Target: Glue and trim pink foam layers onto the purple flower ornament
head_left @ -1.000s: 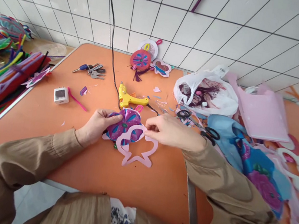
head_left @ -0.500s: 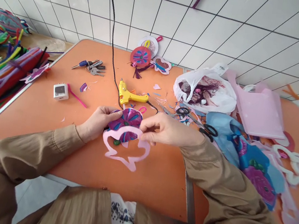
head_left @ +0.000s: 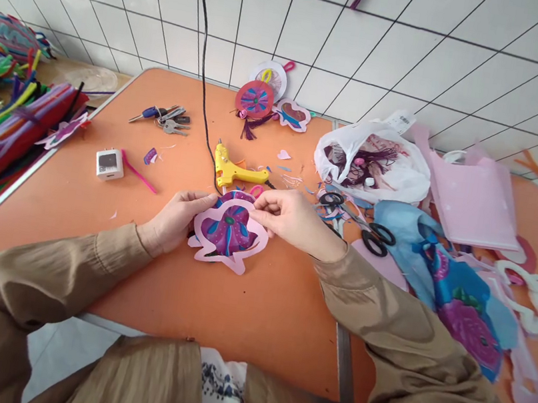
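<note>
A pink foam cut-out frame (head_left: 247,252) lies on top of a round purple flower-print piece (head_left: 228,230) on the orange table (head_left: 175,288). My left hand (head_left: 176,220) grips the left edge of the purple piece and the frame with its fingers closed. My right hand (head_left: 291,220) pinches the frame's upper right edge between thumb and fingers. Both pieces rest flat on the table between my hands.
A yellow glue gun (head_left: 233,170) with a black cord lies just behind my hands. Black-handled scissors (head_left: 368,233), a white plastic bag (head_left: 373,163), blue printed sheets (head_left: 444,281) and pink foam (head_left: 472,198) fill the right. Keys (head_left: 163,117), a white charger (head_left: 109,163) and pipe cleaners (head_left: 0,134) are left.
The pink frame, which hung below and to the right of the purple piece, has been slid up and now lies centred over it. My right hand moved left with it.
</note>
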Tool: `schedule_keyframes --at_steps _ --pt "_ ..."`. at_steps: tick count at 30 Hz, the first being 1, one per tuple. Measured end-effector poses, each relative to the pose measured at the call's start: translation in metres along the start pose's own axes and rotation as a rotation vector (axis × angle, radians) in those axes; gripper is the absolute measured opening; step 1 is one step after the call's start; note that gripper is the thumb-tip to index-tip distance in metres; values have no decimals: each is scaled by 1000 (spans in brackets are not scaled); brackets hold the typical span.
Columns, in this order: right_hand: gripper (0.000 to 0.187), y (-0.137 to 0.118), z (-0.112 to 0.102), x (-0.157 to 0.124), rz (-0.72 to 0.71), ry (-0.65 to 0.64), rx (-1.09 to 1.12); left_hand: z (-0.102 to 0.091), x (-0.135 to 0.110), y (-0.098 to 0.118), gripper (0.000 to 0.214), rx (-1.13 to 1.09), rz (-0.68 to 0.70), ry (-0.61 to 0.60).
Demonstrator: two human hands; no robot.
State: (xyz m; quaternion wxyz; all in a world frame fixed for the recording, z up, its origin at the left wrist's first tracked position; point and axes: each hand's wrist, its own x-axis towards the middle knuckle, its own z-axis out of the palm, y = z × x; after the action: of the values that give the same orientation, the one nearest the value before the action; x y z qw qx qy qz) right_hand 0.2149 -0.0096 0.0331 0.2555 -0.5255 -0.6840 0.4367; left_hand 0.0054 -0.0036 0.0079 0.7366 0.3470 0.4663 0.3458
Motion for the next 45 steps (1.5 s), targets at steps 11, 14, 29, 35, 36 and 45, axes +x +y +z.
schedule_keyframes --at_steps 11,14,29,35,36,45 --pt "27 -1 -6 0 84 -193 338 -2 1 1 30 -58 -9 23" --pt "27 2 -3 1 83 -94 345 -2 1 2 27 -77 -19 20" --pt "27 2 -22 -2 29 -418 -169 0 0 4 29 -177 -28 85" --pt "22 1 -18 -1 -187 275 -308 0 -2 -2 39 -124 7 29" --pt "17 1 -15 -1 -260 322 -274 0 -2 -2 42 -93 17 11" --pt "13 4 7 6 -239 221 23 -4 -6 -11 48 165 128 -134"
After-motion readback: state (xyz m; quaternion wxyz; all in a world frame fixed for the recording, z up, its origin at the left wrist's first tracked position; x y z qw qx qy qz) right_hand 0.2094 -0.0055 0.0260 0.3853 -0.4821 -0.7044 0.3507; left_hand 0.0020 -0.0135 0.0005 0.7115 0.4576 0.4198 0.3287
